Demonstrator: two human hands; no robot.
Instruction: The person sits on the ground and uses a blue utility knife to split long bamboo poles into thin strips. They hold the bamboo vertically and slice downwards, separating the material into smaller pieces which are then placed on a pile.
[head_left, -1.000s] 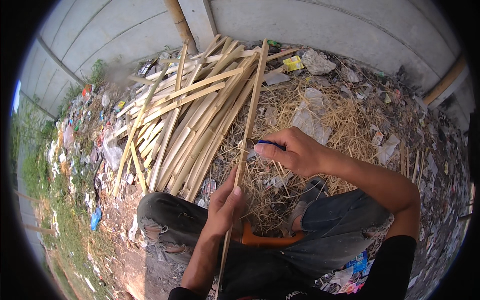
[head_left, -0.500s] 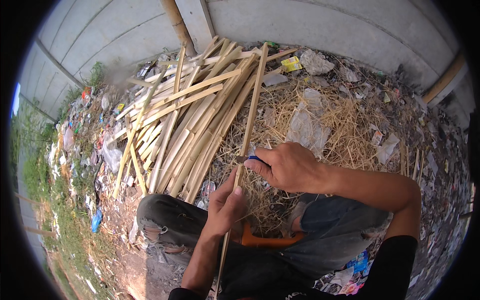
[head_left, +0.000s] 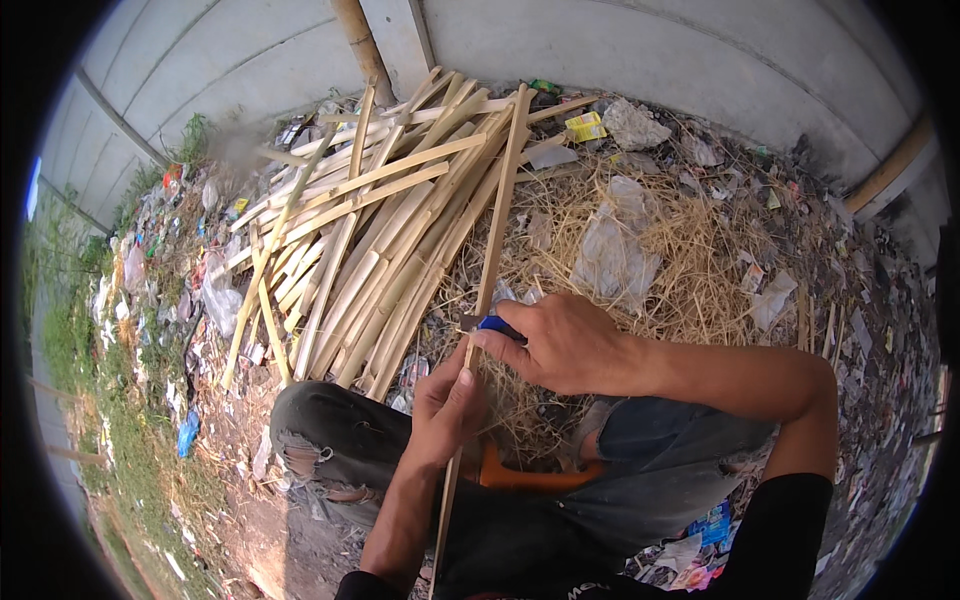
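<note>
A long, narrow bamboo strip [head_left: 497, 225] slants from near my lap up toward the wall. My left hand [head_left: 447, 402] is closed around its lower part, thumb lying along the strip. Just above that, my right hand [head_left: 560, 342] grips a knife with a blue handle [head_left: 496, 324]. Its short dark blade [head_left: 468, 322] lies across the strip, touching it. Most of the handle is hidden in my right fist. Beyond my left knee rests a pile of split bamboo strips [head_left: 375, 255], criss-crossed at its far end.
Dry straw-like shavings [head_left: 700, 270] and a pale plastic sheet [head_left: 615, 250] cover the ground at right. A concrete wall [head_left: 640, 60] closes off the far side. An orange object [head_left: 530, 475] shows between my legs. Litter and weeds [head_left: 150, 400] spread at left.
My right hand and the knife have shifted slightly left and nearer to me along the strip. My left hand keeps its hold almost in place.
</note>
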